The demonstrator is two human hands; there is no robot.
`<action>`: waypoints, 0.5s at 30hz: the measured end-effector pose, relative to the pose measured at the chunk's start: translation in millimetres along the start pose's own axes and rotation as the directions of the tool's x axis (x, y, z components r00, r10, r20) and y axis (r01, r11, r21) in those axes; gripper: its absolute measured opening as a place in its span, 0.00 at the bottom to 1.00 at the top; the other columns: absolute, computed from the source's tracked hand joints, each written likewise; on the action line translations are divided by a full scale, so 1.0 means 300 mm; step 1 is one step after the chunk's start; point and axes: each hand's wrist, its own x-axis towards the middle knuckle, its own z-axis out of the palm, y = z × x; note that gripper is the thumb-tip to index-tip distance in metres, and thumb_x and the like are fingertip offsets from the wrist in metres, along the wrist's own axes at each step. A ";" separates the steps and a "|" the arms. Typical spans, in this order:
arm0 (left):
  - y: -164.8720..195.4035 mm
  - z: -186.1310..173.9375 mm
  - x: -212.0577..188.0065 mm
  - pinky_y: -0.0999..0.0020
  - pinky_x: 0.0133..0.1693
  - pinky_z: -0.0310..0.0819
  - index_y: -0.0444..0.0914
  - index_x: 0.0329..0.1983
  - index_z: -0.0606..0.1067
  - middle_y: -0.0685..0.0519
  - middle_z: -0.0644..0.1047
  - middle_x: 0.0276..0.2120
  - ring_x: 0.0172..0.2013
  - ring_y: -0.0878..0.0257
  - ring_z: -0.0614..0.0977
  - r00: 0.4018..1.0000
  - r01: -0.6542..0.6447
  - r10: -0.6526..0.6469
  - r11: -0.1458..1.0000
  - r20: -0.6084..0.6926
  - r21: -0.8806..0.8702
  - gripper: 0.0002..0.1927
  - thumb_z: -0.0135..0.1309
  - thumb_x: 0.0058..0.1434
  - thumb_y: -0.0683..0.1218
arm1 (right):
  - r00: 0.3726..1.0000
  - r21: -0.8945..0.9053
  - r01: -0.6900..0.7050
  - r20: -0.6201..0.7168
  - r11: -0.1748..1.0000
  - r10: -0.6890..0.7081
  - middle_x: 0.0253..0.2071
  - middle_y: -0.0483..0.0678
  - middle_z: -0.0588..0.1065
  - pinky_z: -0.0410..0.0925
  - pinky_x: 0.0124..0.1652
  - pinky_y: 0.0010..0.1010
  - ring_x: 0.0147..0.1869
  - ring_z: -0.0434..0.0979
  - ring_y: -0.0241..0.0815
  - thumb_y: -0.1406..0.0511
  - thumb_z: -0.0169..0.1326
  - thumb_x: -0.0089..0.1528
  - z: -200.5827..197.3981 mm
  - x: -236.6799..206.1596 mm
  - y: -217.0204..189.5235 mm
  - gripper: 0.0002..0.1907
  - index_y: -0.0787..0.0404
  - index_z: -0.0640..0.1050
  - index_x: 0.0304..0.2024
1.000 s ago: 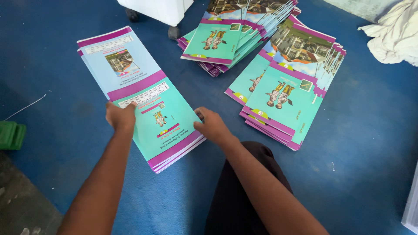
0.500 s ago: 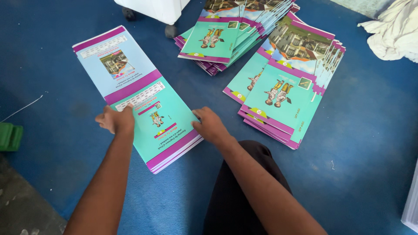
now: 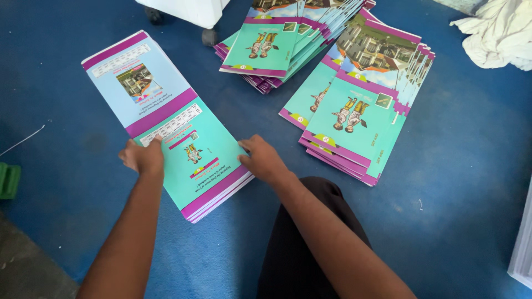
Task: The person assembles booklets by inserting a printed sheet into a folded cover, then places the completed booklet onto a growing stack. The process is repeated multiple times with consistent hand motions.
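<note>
Squaring grip: left hand (image 3: 143,158) and right hand (image 3: 265,160) flank the cover stack (image 3: 166,122) | fingers loosely curled, pressing edges, nothing lifted | fanned piles (image 3: 354,111) beyond right hand.

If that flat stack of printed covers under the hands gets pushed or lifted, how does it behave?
The stack of covers is thin, glossy sheets, so layers would probably slide and fan apart, as the right-hand piles have. Lifted at one end, it likely droops.

Both hands, left (image 3: 144,158) and right (image 3: 265,160), reach forward, palms down.
</note>
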 end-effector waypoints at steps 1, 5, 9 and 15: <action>0.002 0.000 0.002 0.48 0.56 0.71 0.29 0.56 0.73 0.34 0.65 0.56 0.58 0.40 0.68 1.000 -0.004 0.004 1.000 -0.005 0.025 0.30 0.69 0.55 0.48 | 1.000 0.001 -0.001 -0.001 1.000 0.001 0.50 0.54 0.74 0.69 0.54 0.40 0.54 0.76 0.54 0.62 0.58 0.61 0.000 0.000 -0.001 0.22 0.58 0.78 0.57; 0.042 -0.006 0.015 0.44 0.58 0.65 0.31 0.61 0.70 0.37 0.64 0.59 0.61 0.42 0.65 0.992 0.114 -0.120 0.980 0.028 0.161 0.36 0.69 0.55 0.52 | 0.999 -0.001 -0.045 0.003 0.999 0.045 0.50 0.54 0.73 0.69 0.52 0.39 0.52 0.77 0.52 0.62 0.58 0.62 0.000 -0.001 -0.004 0.22 0.58 0.76 0.58; 0.120 -0.022 -0.005 0.38 0.56 0.58 0.32 0.69 0.58 0.36 0.60 0.62 0.63 0.42 0.60 0.999 0.047 -0.049 0.973 0.002 0.224 0.45 0.67 0.56 0.53 | 0.977 0.192 0.073 -0.209 0.979 -0.032 0.48 0.52 0.75 0.73 0.47 0.34 0.46 0.80 0.45 0.64 0.59 0.62 -0.023 0.016 0.004 0.19 0.60 0.78 0.56; 0.259 -0.020 -0.110 0.36 0.57 0.53 0.33 0.69 0.62 0.38 0.59 0.65 0.65 0.45 0.58 0.954 -0.290 0.297 0.947 -0.036 0.136 0.38 0.62 0.64 0.56 | 0.930 0.458 0.037 -0.340 0.888 0.137 0.44 0.48 0.79 0.74 0.40 0.28 0.39 0.78 0.36 0.66 0.55 0.64 -0.210 0.008 0.092 0.17 0.63 0.78 0.55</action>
